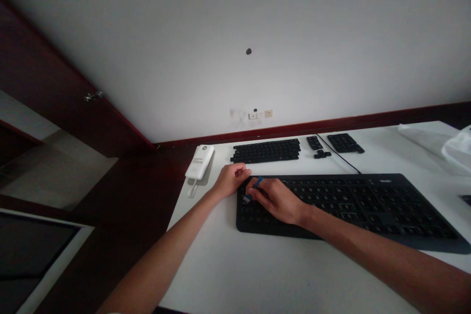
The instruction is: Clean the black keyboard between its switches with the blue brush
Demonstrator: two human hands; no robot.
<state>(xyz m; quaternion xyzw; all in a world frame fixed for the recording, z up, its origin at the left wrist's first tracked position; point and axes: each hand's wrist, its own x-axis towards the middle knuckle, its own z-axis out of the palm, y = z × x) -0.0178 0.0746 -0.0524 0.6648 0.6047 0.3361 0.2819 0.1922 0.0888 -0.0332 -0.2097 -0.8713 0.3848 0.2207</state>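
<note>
I'm apparently brushing the keyboard.
Right hand is pinching a blue tool, calling for light strokes beneath; left hand curling alongside, hold unclear.

No word or number legible anywhere. White handheld device: several lines of small dark print on upper face, too small to read; round dark mark near its far end. Black keyboard: pale lettering by upper right edge, blurred, brand unreadable. Loose black keycaps: legends, if any, can't be made out.
</note>
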